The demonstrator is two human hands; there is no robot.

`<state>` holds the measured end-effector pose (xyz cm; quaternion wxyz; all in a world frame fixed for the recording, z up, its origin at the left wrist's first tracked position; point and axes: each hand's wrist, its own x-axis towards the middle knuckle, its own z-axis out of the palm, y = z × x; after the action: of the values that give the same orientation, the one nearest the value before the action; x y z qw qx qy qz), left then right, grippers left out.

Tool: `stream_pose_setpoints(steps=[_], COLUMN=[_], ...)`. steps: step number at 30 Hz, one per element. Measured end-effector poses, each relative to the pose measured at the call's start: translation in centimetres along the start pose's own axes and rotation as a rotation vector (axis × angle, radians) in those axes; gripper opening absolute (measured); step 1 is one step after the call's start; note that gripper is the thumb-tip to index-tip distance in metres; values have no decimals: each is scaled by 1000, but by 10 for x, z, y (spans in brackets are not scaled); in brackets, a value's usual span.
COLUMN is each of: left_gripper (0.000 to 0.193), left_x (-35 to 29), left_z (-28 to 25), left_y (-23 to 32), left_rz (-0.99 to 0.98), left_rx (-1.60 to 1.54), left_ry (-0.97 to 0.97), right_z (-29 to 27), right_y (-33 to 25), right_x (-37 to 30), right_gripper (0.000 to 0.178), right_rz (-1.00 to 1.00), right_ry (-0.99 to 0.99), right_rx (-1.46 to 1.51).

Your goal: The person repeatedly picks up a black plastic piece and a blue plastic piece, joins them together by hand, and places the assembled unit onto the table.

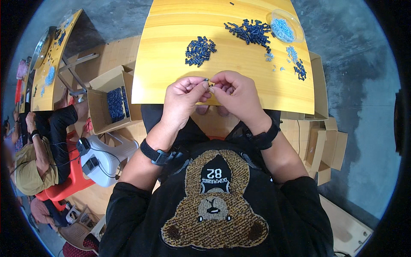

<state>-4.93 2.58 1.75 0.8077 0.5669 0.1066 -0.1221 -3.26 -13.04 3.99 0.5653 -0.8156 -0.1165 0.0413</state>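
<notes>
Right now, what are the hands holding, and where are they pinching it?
A tiny dark part is pinched between the fingertips of the left hand and the right hand, one at each end. Its exact shape is too small to tell.

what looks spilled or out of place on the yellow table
Pale blue pieces lie scattered on the table just outside the clear bowl, mixed with a few dark ones, as if spilled. One dark piece sits alone at the far edge. Nothing looks damaged.
</notes>
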Motion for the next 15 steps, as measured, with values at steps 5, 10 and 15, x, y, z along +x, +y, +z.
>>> stream_pose_setpoints(steps=[5,10,15], left_gripper=[14,14,14], left_x=[1,0,-1], left_z=[-2,1,1], left_y=[-5,-5,-4], left_rz=[83,89,71], left_rx=[-20,20,24], left_ry=[-7,-50,-52], right_z=[-3,-5,-4], right_y=[9,13,15], right_x=[0,-2,-4], right_gripper=[17,17,18], right_rz=[151,310,326], right_ry=[-61,-101,-101], right_rx=[235,438,498])
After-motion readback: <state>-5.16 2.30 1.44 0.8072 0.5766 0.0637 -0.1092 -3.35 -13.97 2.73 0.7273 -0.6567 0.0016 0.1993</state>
